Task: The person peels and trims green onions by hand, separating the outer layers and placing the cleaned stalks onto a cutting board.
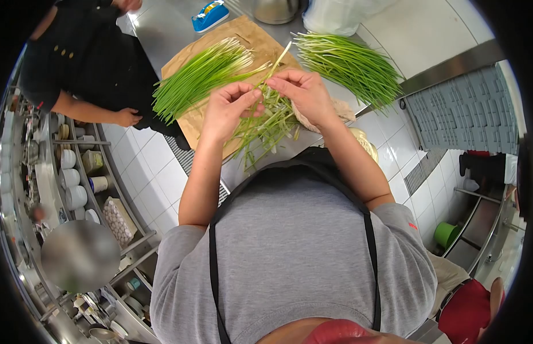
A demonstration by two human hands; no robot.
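My left hand [233,106] and my right hand [303,94] meet in front of me, with thumbs and fingertips pinched on a thin chive stalk [282,58] whose pale end points up and away. Below them lies a loose heap of pale and green trimmings [272,123], partly covered by the hands. To the left, a large bunch of green chives [200,74] rests on brown paper [183,63]. A second bunch of chives [352,66] lies to the right on the steel table [235,7].
A blue tape dispenser [210,16], a metal pot [276,10] and a white plastic bag [335,16] stand at the back. A beige cloth [342,110] lies by my right wrist. A person in black [94,63] stands on the left, near shelves of dishes [76,196].
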